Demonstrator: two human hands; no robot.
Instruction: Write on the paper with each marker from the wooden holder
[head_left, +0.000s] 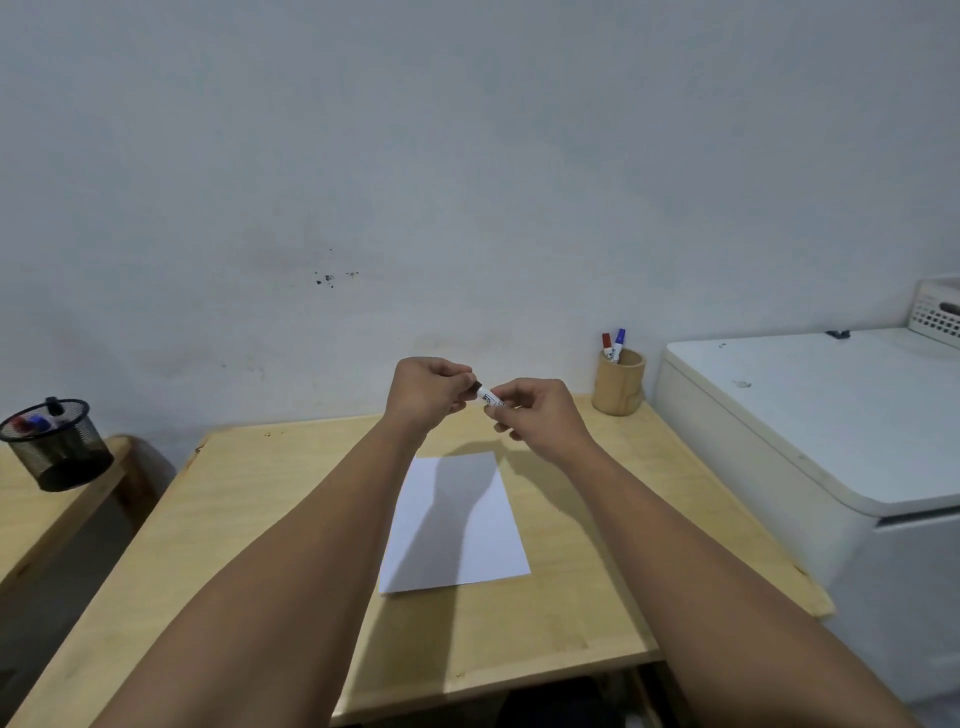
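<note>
A white marker (489, 397) with a dark cap is held in the air above the far end of the white paper (453, 525). My right hand (535, 408) grips the marker's barrel. My left hand (428, 387) pinches its dark cap end. Cap and barrel look joined or nearly so. The paper lies blank on the wooden table (291, 519). A round wooden holder (618, 383) stands at the table's far right corner with a red-capped marker (606, 343) and a blue-capped marker (618, 340) upright in it.
A black mesh cup (58, 444) with markers sits on a second wooden table at the left. A white cabinet (831, 431) stands against the table's right side, with a white basket (937, 312) on top. A bare wall runs behind.
</note>
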